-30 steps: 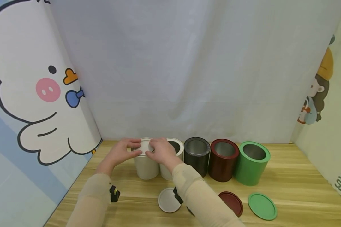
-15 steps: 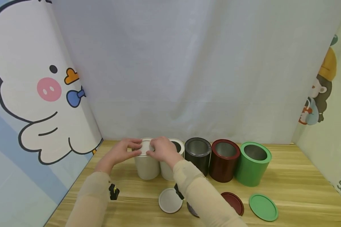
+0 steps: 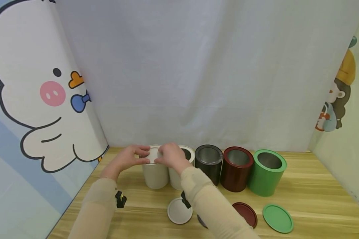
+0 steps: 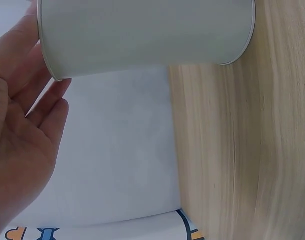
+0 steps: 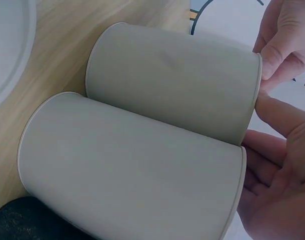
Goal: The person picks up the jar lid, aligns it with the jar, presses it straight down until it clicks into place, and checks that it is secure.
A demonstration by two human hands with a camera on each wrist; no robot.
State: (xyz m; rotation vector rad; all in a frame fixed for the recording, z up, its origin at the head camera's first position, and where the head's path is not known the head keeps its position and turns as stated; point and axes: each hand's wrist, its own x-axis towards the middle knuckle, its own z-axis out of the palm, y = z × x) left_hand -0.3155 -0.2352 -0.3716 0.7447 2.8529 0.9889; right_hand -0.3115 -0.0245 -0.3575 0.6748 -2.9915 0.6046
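Left hand [image 3: 129,158] and right hand [image 3: 174,157] grip the round white, apparently metal lid [image 3: 153,155] atop the cream cylindrical metal-looking can [image 3: 156,176]; lid judged light, stiff, best held edgewise.

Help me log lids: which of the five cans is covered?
The leftmost white can: a white lid covers it. The other white can, black can, red can and green can have open tops.

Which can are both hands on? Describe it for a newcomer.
On the wooden table, a row of cans stands before the grey curtain. Yours is the leftmost, the off-white can between the left hand and right hand. Only it wears a lid; its off-white twin stands open.
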